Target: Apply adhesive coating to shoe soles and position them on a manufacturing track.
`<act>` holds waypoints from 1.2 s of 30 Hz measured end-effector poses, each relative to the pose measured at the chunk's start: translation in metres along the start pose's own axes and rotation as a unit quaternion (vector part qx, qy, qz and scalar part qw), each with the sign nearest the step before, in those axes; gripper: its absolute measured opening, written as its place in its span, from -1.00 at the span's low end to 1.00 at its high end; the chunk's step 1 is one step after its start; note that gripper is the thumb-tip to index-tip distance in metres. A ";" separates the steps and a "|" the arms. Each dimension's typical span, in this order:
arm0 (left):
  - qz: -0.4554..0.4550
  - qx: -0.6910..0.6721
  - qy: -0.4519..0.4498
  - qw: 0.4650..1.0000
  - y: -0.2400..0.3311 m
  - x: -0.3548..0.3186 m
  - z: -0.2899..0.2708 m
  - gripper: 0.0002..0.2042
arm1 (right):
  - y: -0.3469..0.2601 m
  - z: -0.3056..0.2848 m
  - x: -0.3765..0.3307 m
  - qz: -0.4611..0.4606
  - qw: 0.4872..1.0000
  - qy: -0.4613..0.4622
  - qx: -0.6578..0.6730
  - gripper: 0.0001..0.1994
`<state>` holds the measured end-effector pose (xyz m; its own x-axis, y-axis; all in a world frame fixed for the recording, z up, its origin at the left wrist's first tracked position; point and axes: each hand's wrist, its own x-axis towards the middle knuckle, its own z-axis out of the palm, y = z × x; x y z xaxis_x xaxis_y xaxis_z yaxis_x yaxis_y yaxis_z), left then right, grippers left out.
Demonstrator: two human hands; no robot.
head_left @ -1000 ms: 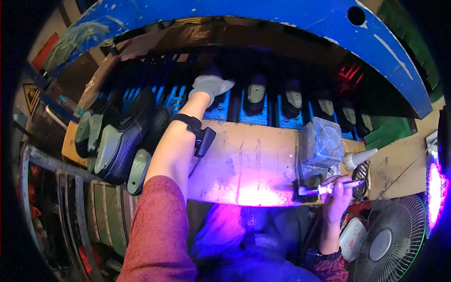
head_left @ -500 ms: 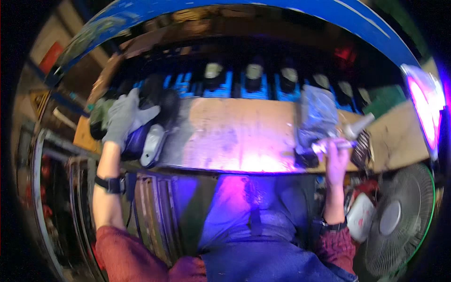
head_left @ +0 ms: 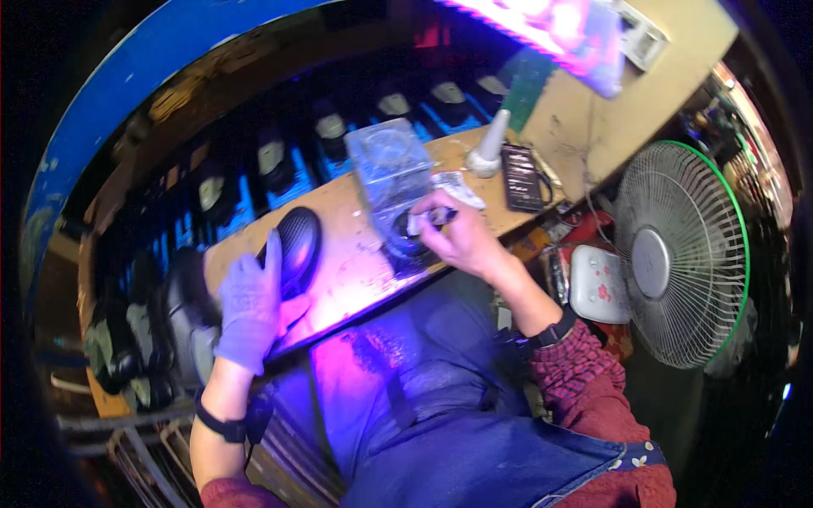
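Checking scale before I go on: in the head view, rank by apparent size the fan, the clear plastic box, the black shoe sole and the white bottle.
1. Fan
2. Clear plastic box and black shoe sole look alike; fisheye bending makes ranking unsure
3. White bottle

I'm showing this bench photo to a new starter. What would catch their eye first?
Probably the purple glow on the wooden bench, where the gloved left hand holds a dark oval shoe sole. Beside it, the bare right hand holds a small brush at a clear plastic box. A white fan stands at right.
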<state>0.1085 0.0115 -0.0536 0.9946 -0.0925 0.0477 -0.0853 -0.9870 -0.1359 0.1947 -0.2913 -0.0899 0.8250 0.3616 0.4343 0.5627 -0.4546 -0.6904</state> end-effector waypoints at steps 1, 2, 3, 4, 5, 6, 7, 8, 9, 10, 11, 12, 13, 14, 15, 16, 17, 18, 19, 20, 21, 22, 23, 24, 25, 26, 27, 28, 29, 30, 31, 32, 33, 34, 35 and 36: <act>0.000 0.009 -0.052 0.999 0.007 0.000 -0.012 0.05 | -0.006 0.000 0.001 -0.001 1.000 0.010 0.018 -0.83; -0.024 0.014 -0.067 0.997 0.003 0.005 -0.006 0.10 | -0.008 -0.001 0.002 0.008 1.000 0.009 0.021 -0.83; -0.038 0.026 -0.105 0.993 0.003 0.009 -0.015 0.13 | -0.011 -0.003 0.003 0.025 0.999 -0.017 -0.010 -0.85; -0.018 0.017 -0.123 0.992 -0.002 0.017 -0.013 0.14 | -0.009 -0.004 0.003 0.018 1.000 -0.016 -0.008 -0.85; 0.001 0.009 -0.141 0.990 -0.007 0.022 -0.011 0.14 | -0.007 -0.005 0.002 0.010 1.000 -0.016 -0.004 -0.85; 0.004 0.011 -0.140 0.990 -0.009 0.024 -0.012 0.14 | -0.007 -0.007 0.001 0.012 1.000 -0.012 -0.005 -0.85; -0.001 -0.033 -0.125 0.992 -0.011 0.024 -0.014 0.14 | -0.009 -0.009 0.000 0.027 1.000 -0.008 0.012 -0.85; -0.007 -0.077 -0.110 0.991 -0.011 0.024 -0.017 0.14 | -0.010 -0.009 0.000 0.042 0.999 -0.004 0.030 -0.85; -0.003 -0.072 -0.109 0.991 -0.011 0.022 -0.021 0.14 | -0.009 -0.009 -0.002 0.043 0.999 0.002 0.032 -0.85; -0.051 -0.083 -0.066 0.993 -0.010 0.018 -0.026 0.13 | -0.007 -0.007 -0.003 0.041 0.999 0.000 0.029 -0.84; -0.099 -0.094 -0.023 0.990 -0.009 0.014 -0.033 0.12 | -0.006 -0.005 -0.004 0.039 0.999 -0.002 0.027 -0.83; -0.192 -0.115 -0.049 0.973 0.004 0.015 -0.052 0.10 | -0.004 -0.005 -0.005 0.046 0.999 0.001 0.022 -0.83; -0.240 -0.132 0.001 0.962 0.015 0.010 -0.066 0.08 | -0.004 -0.005 -0.006 0.033 0.999 0.006 0.017 -0.82; -0.220 -0.181 0.102 0.953 0.014 0.007 -0.061 0.08 | -0.003 -0.006 -0.008 0.022 1.000 0.011 0.011 -0.81; -0.200 -0.228 0.203 0.931 0.010 -0.001 -0.055 0.08 | -0.004 -0.008 -0.010 0.024 1.000 0.011 0.010 -0.81; -0.184 -0.234 0.276 0.914 0.006 -0.006 -0.042 -0.07 | -0.006 -0.007 -0.008 0.027 0.999 0.019 0.008 -0.81; -0.185 -0.234 0.276 0.914 0.002 -0.014 -0.026 -0.07 | -0.008 -0.007 -0.007 0.031 0.999 0.027 0.005 -0.81; -0.180 -0.575 0.217 0.768 -0.002 -0.023 -0.006 -0.16 | -0.009 -0.007 -0.007 0.037 0.999 0.031 0.013 -0.83; -0.152 -0.833 0.130 0.516 -0.006 -0.034 0.013 -0.25 | -0.011 -0.004 -0.006 0.035 0.999 0.028 0.017 -0.83; -0.154 -0.832 0.131 0.516 -0.007 -0.040 0.044 -0.25 | -0.010 0.000 -0.008 0.038 0.998 0.044 0.023 -0.84; -0.150 -0.592 0.340 0.715 -0.008 -0.046 0.078 -0.32 | -0.009 0.007 -0.008 0.040 0.997 0.057 0.032 -0.84; -0.122 -0.275 0.496 0.815 -0.007 -0.050 0.099 -0.38 | -0.003 0.012 -0.013 0.058 0.995 0.061 0.061 -0.86; -0.123 -0.277 0.493 0.816 -0.008 -0.059 0.099 -0.38 | 0.003 0.014 -0.020 0.062 0.995 0.059 0.060 -0.86; -0.109 -0.411 0.361 0.830 -0.012 -0.074 0.092 -0.52 | 0.006 0.019 -0.028 0.058 0.990 0.099 0.085 -0.88; -0.103 -0.526 0.223 0.815 -0.017 -0.093 0.087 -0.58 | 0.007 0.027 -0.033 0.050 0.983 0.131 0.119 -0.89; -0.159 -0.444 0.294 0.832 0.000 -0.105 0.104 -0.50 | 0.012 0.032 -0.039 0.062 0.976 0.145 0.147 -0.89; -0.145 -0.488 0.208 0.835 0.011 -0.108 0.081 -0.43 | 0.011 0.035 -0.043 0.105 0.959 0.149 0.216 -0.90; -0.112 -0.391 0.243 0.880 0.012 -0.129 0.106 -0.37 | -0.010 0.037 -0.038 0.106 0.941 0.160 0.277 -0.91; -0.085 -0.389 0.227 0.889 0.023 -0.122 0.093 -0.39 | -0.010 0.036 -0.039 0.124 0.920 0.138 0.345 -0.89; -0.036 -0.400 0.280 0.872 0.033 -0.121 0.087 -0.41 | -0.017 0.036 -0.035 0.137 0.904 0.101 0.391 -0.90; -0.008 -0.376 0.291 0.879 0.036 -0.126 0.085 -0.45 | -0.034 0.044 -0.026 0.144 0.902 0.071 0.400 -0.90; -0.012 -0.370 0.283 0.885 0.038 -0.132 0.083 -0.42 | -0.046 0.058 -0.015 0.150 0.891 0.026 0.427 -0.90; -0.007 -0.367 0.278 0.888 0.041 -0.136 0.080 -0.38 | -0.056 0.072 -0.005 0.151 0.881 -0.011 0.449 -0.90; 0.003 -0.350 0.283 0.893 0.041 -0.137 0.079 -0.44 | -0.060 0.090 0.006 0.146 0.874 -0.037 0.462 -0.92; 0.015 -0.336 0.288 0.897 0.041 -0.138 0.079 -0.47 | -0.068 0.107 0.015 0.162 0.883 -0.036 0.439 -0.90; 0.012 -0.319 0.289 0.903 0.042 -0.139 0.079 -0.47 | -0.076 0.118 0.024 0.183 0.897 -0.053 0.400 -0.87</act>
<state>-0.0287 -0.0064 -0.1438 0.8107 0.0129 0.5853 -0.3073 -0.8416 0.4442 0.1652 -0.1523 -0.0949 0.9136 0.4012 0.0660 0.0030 0.1556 -0.9878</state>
